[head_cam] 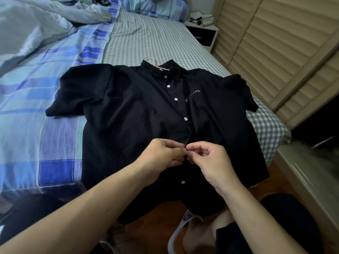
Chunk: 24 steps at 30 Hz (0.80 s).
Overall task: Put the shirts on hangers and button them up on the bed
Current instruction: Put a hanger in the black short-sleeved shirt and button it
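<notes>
A black short-sleeved shirt (132, 114) lies face up on the bed, its hem hanging over the near edge. A pink hanger (150, 61) sits inside it, with only the hook showing above the collar. Several white buttons (176, 99) run down the front placket, and one more shows below my hands. My left hand (163, 154) and my right hand (211, 158) meet at the placket low on the shirt. Both pinch the fabric edges there with thumb and fingertips; the button between them is hidden.
The bed has a grey checked sheet (146, 39) and a blue plaid duvet (36, 92) bunched at the left. A bedside table (203, 32) stands at the far right, louvred wardrobe doors (275, 48) along the right. My legs and a slipper (185, 224) are below.
</notes>
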### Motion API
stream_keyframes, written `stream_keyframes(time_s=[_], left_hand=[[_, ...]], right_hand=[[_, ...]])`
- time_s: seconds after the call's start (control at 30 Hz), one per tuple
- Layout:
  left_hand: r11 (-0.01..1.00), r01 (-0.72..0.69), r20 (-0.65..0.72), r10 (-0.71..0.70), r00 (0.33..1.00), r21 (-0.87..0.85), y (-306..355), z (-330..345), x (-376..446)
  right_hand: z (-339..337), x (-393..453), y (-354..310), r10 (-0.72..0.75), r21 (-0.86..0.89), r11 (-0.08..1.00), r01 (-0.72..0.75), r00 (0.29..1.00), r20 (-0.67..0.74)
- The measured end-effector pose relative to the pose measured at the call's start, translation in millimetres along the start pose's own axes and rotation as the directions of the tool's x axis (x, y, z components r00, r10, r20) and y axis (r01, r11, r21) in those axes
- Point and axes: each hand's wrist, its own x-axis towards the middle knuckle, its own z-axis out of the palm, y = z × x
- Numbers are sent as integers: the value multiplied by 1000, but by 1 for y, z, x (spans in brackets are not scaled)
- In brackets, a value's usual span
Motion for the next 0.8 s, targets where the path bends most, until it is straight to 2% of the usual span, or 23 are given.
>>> stream_keyframes(time_s=[0.1,0.23,0.4,0.57,0.73,0.8], left_hand=[[993,-58,-27,61,998,106,-5,0,0],[999,-28,-51,30,998,40,-8,0,1],[996,55,2,-55,999,-72,-4,-5,4],[995,28,-26,-30,999,-97,-4,-5,3],[998,-62,-70,61,996,-8,-3,-3,2],[984,-137,-90,148,985,118,-3,-2,1]], right_hand=[[0,-1,0,-43,-58,997,43,999,-2],[-1,-1,-3,-50,-46,998,51,999,4],[-4,1,3,-117,-210,969,127,991,59],[-1,3,7,-151,-200,968,152,988,18],[-1,2,7,-103,-224,970,95,994,-23],[0,2,8,-119,-266,958,105,992,-38]])
